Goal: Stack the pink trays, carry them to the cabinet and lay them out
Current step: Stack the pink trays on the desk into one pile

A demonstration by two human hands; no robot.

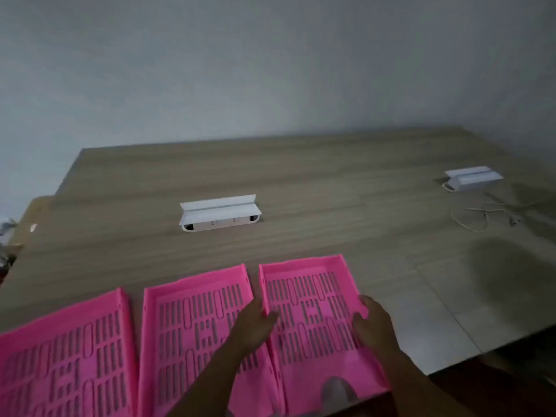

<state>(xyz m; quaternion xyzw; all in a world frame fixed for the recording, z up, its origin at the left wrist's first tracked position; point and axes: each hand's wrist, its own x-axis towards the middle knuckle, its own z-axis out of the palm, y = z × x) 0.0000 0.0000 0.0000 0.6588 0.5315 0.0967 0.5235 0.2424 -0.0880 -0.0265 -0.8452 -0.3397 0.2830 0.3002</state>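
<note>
Three pink slotted trays lie side by side along the near edge of a wooden table (301, 182). The right tray (310, 299) is held on both sides: my left hand (255, 326) grips its left rim and my right hand (374, 323) grips its right rim, thumbs inside. The middle tray (192, 320) lies just left of it, partly under my left forearm. The left tray (66, 356) runs off the frame's bottom left. No cabinet is in view.
A white socket box with a raised lid (219, 213) sits mid-table. A second white box (472, 178) and loose white cables (484, 215) lie at the far right. The table's right edge drops to a dark floor. A grey wall stands behind.
</note>
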